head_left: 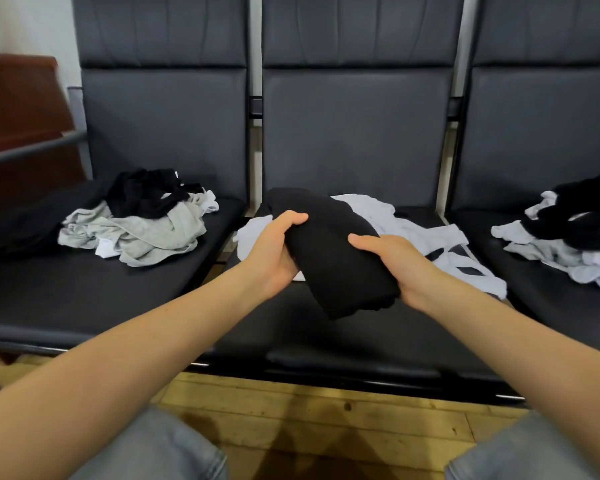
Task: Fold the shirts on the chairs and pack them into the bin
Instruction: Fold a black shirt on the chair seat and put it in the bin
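Grey-trousered knees (160, 452) are seen at the bottom edge, over a wooden floor (312, 403), and both bare forearms reach out from there toward the middle chair (354, 133) of a row of three.

A folded black shirt (329, 251) is held between the two hands, lifted just above the middle seat. No bin is in view, so its place cannot be told, and the bundle has to be carried somewhere out of frame. That carry is judged the main risk: the fabric is soft and only loosely stacked, so the lower end, which hangs free below the right hand (399, 268), could sag open and the fold be lost if one hand is released too early. A second risk lies underneath. A white shirt (409, 226) is spread on the same seat, just behind and below the bundle, and could be caught by a finger and dragged along.

As to the grip: the left hand (274, 251) is curled round the left edge of the black shirt, thumb on top and fingers hidden beneath. The right hand is closed on the opposite lower edge, its thumb laid over the cloth and the fingers tucked under. Neither hand is spread open; both are clamped on the same garment.

Unfolded heaps remain: a black, grey and white pile (142, 220) on the left chair, and another mixed pile (568, 233) on the right chair. Much of the task is therefore judged still to be done.
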